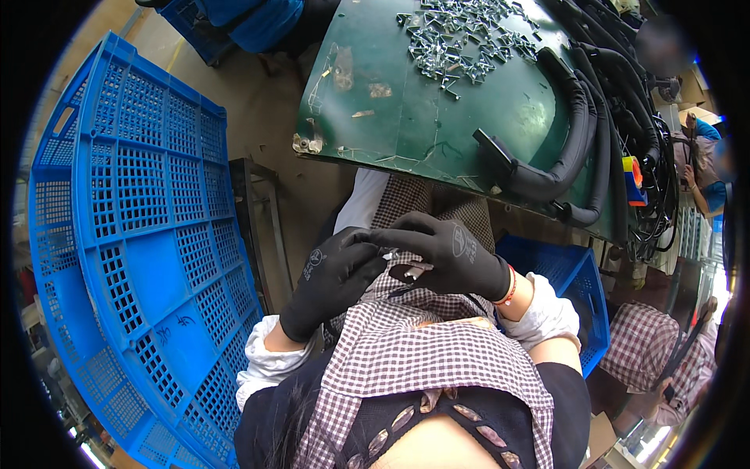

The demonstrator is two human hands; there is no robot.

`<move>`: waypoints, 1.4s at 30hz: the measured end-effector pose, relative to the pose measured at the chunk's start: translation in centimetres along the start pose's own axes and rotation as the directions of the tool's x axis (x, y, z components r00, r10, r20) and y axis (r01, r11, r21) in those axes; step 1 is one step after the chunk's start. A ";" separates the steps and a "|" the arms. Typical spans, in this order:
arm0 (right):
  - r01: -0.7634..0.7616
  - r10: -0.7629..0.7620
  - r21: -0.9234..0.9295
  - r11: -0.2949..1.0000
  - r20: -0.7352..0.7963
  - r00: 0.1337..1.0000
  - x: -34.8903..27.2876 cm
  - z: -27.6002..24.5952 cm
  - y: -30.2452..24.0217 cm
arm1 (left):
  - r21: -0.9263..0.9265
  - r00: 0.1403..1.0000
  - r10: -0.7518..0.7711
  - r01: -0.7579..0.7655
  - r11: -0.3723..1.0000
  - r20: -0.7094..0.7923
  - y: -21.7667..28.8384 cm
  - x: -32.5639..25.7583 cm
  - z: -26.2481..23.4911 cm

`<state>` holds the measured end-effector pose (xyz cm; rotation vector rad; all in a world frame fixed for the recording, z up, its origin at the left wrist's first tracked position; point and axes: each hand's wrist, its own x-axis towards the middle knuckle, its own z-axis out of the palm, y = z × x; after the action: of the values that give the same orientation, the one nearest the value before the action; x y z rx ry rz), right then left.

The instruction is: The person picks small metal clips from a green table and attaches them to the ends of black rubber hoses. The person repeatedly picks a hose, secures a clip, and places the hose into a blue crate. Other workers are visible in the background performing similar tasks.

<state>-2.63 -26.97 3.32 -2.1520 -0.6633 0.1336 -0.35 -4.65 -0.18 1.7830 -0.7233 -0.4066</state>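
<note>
Both my hands wear black gloves and meet in front of the checked apron (437, 344). My left hand (332, 273) is closed, its fingers bent toward the right hand. My right hand (445, 254) curls over from the other side, fingertips against the left glove. A small whitish, silvery bit (416, 270) shows at the right hand's thumb and fingers; its kind is too small to make out. What lies between the left fingers is hidden. Beyond the hands, a black padded curved tube (539, 181) rests on the edge of the green table (367, 125).
Many small metal clips (469, 43) lie heaped at the table's far side. More black padded tubes (605, 102) pile up at its right. A large blue crate (160, 258) stands on my left, a blue bin (574, 273) on my right. Other people sit farther right.
</note>
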 end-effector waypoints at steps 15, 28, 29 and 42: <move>0.213 -0.199 -0.188 0.959 0.092 0.976 0.0 0.9 0.4 | -0.150 0.989 -0.038 0.059 0.987 0.140 0.4 -0.6 -0.6; -0.371 0.389 0.323 0.871 0.009 0.921 -1.1 0.2 3.4 | -0.045 0.982 -0.181 0.183 0.982 0.053 -0.5 -1.7 0.1; -0.395 0.409 0.375 0.839 0.046 0.911 -1.0 0.3 3.7 | -0.033 0.985 -0.163 0.165 0.986 0.060 -0.8 -1.8 0.3; -0.619 0.402 0.515 0.593 0.476 0.782 0.4 0.7 4.1 | -0.026 0.997 -0.080 0.080 0.996 0.005 -5.0 -5.5 4.9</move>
<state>-0.79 -28.33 -0.22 -1.5614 -0.0733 0.9177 -6.09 -3.63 -6.88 1.7906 -0.6479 -0.4707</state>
